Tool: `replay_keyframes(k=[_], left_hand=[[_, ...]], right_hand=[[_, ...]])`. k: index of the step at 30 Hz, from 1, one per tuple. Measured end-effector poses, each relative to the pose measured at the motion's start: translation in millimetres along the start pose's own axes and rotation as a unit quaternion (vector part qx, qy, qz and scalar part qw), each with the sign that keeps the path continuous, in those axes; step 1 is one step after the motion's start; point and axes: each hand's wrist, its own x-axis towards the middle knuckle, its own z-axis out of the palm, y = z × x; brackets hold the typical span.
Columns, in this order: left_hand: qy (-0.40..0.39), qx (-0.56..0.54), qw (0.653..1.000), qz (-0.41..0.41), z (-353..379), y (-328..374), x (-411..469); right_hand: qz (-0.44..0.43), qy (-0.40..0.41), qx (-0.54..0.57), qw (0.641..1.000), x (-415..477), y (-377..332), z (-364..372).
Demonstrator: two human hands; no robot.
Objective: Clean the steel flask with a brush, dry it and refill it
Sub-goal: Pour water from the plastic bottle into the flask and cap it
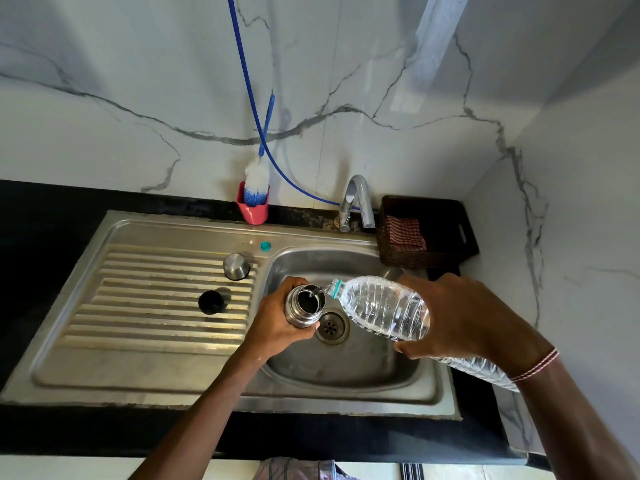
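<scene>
left hand (277, 327) grips the cylindrical steel flask (302, 308) upright over the sink (346, 368), by its left rim. right hand (464, 317) grips a ribbed clear bottle (381, 306), tilted to the flask's mouth. steel cap (236, 266) and black stopper (209, 302) sit on the ridged drainboard (156, 306). black table (41, 237), marble wall (138, 81).

flask (300, 308) was bare silver steel, same as sink (173, 224). bottle (381, 306) clear, teal neck ring. brush (256, 183) had white-over-blue bristles, blue handle; cup (253, 213) pink. loose cap (265, 245) teal, stopper (209, 302) black, table (52, 209) black. wall (138, 64) was white marble, grey veins. basket (446, 216) dark brown weave, cloth (405, 233) red-white check.
</scene>
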Motion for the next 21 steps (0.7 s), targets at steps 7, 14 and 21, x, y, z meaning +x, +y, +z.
replay_keyframes(k=[7,14,21], left_hand=[[0.0,0.002,1.0,0.002,1.3,1.6,-1.2],[0.004,-0.001,1.0,0.003,2.1,3.4,-2.2],[-0.001,-0.006,1.0,0.001,2.0,3.3,-3.5]], right_hand=[[0.0,-0.002,0.004,1.0,-0.8,0.4,2.7],[-0.005,-0.007,0.003,1.0,-3.1,-2.0,1.5],[-0.002,-0.003,0.003,1.0,-4.7,-2.6,2.5]])
